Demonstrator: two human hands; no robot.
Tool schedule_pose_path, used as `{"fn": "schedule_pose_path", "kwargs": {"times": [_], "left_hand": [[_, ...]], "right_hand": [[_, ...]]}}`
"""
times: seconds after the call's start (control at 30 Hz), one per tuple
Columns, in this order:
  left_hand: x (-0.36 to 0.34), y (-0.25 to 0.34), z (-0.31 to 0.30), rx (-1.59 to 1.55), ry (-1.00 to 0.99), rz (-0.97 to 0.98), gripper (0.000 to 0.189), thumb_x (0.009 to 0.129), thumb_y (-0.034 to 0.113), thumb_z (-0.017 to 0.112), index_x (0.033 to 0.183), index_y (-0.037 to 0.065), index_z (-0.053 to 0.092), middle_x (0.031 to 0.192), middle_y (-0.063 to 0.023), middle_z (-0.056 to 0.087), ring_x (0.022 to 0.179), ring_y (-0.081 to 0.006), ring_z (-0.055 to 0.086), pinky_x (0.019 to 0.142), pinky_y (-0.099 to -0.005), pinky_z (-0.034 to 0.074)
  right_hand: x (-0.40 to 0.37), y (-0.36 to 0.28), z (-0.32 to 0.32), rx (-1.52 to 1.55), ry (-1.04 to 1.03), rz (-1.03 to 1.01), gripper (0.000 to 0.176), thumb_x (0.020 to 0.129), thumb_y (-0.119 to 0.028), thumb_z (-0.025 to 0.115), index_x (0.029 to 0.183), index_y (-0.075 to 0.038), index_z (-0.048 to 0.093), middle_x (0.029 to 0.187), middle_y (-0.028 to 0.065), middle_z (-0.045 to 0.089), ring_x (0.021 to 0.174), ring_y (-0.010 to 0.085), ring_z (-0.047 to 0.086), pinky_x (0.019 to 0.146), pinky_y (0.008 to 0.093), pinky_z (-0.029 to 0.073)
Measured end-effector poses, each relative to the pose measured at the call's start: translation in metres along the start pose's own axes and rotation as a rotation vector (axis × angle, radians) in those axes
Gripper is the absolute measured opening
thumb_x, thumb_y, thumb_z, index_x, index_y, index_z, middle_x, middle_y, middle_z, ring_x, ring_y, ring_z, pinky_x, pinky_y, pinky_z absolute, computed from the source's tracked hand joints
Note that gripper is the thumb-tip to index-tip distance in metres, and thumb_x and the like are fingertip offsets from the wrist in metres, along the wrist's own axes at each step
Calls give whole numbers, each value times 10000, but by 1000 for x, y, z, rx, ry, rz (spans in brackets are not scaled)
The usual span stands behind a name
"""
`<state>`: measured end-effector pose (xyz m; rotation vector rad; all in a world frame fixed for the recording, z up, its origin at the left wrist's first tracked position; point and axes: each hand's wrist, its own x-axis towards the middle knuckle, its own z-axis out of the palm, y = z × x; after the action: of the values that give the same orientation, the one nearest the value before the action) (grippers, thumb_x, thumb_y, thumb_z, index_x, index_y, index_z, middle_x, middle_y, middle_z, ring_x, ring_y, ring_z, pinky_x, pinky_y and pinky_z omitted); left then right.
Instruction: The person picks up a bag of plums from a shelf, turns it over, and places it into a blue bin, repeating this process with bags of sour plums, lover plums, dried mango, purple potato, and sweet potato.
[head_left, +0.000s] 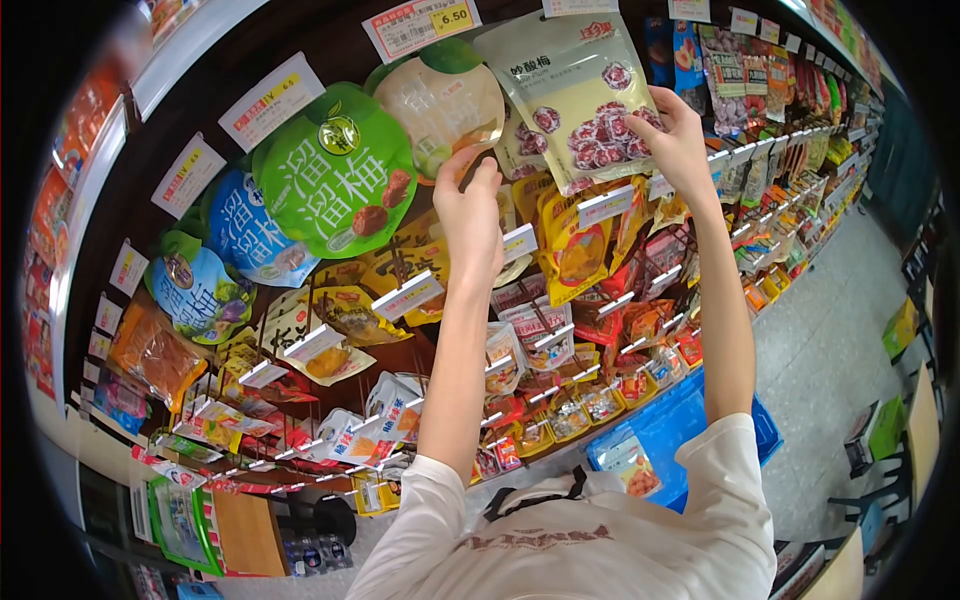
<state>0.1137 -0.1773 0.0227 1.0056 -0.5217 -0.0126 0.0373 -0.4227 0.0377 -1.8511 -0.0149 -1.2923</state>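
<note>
Right grip (680, 145), 2 o'clock: closed on the right edge of our silver-and-green plum packet (588, 110), thumb in front. Left grip (470, 208), 12 o'clock: fingers curled at the lower rim of the cream round bag (438, 108); whether it is closed we cannot tell.

Handling, in our judgement: we do best to keep the packet's face flat, draw it square to its row and steady neighbouring bags lightly.

Edges: price tag (607, 205) just beside the packet's foot; yellow bag (575, 245) below, 2 o'clock; green round bag (335, 175), 11 o'clock, crowding our left.

Room: tight sideways, freer back towards us; blue crate (658, 405) low at 4 o'clock; open floor (820, 290) farther out, 3 o'clock.
</note>
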Motion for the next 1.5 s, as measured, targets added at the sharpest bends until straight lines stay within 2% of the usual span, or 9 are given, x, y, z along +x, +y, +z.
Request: {"fn": "schedule_pose_path", "kwargs": {"times": [0.33, 0.4, 0.63, 0.8, 1.1, 1.27, 1.3, 1.37, 1.5], "left_hand": [[-1, 5, -8, -61, 4, -36, 393, 956, 57, 580, 1271, -141, 453, 1223, -201, 512, 1127, -272, 571, 1042, -365, 475], [-2, 6, -9, -88, 13, -26, 358, 955, 53, 579, 1243, -129, 468, 1199, -183, 516, 1103, -268, 579, 1020, -360, 488], [2, 5, -15, -96, -28, -59, 339, 957, 51, 581, 1230, -119, 473, 1191, -174, 516, 1094, -271, 583, 1015, -362, 488], [-4, 9, -12, -46, -19, -54, 354, 960, 58, 583, 1239, -126, 468, 1203, -180, 517, 1118, -284, 579, 1028, -376, 481], [-11, 12, -11, -3, -35, -75, 386, 962, 65, 590, 1264, -133, 455, 1228, -210, 514, 1162, -291, 572, 1054, -371, 467], [-27, 26, -6, 17, -18, -98, 382, 961, 70, 606, 1257, -128, 468, 1241, -214, 504, 1190, -287, 563, 1073, -353, 451], [-32, 29, -5, 35, -4, -103, 381, 961, 74, 613, 1254, -125, 473, 1249, -216, 499, 1199, -285, 559, 1076, -347, 446], [-47, 36, -7, 40, -1, -111, 364, 962, 75, 616, 1250, -107, 489, 1228, -210, 522, 1205, -270, 558, 1081, -332, 438], [-90, 48, -18, 165, -12, -104, 320, 962, 72, 617, 1226, -76, 513, 1152, -182, 578, 1203, -240, 561, 1090, -314, 422]], "right_hand": [[2, 3, 5, 216, -163, 139, 465, 865, -70, 711, 1275, 76, 546, 1146, 122, 675, 1021, 147, 637, 894, 277, 496], [3, 6, 7, 226, -214, 178, 474, 889, -93, 701, 1305, 56, 533, 1211, 134, 652, 1097, 174, 610, 989, 314, 448], [3, 7, 21, 215, -254, 228, 499, 895, -113, 695, 1327, 56, 512, 1255, 162, 631, 1144, 199, 593, 1015, 324, 435], [5, 9, 27, 182, -245, 218, 513, 890, -127, 706, 1326, 57, 507, 1246, 166, 626, 1136, 205, 608, 969, 313, 469], [8, 18, 35, 246, -236, 192, 489, 877, -105, 717, 1291, 63, 519, 1217, 147, 631, 1116, 191, 616, 953, 312, 480], [8, 18, 36, 277, -238, 210, 513, 873, -123, 728, 1295, 77, 517, 1220, 173, 636, 1116, 204, 617, 962, 325, 477], [5, 16, 37, 226, -162, 180, 525, 845, -100, 739, 1278, 99, 520, 1158, 185, 667, 1022, 188, 657, 887, 299, 520], [1, 25, 37, 136, -88, 98, 536, 845, -119, 739, 1284, 92, 517, 1213, 216, 646, 1107, 244, 645, 964, 347, 505], [-15, 22, 25, 40, 3, 0, 527, 852, -131, 728, 1292, 70, 519, 1265, 222, 623, 1193, 296, 609, 1035, 393, 470]]}}
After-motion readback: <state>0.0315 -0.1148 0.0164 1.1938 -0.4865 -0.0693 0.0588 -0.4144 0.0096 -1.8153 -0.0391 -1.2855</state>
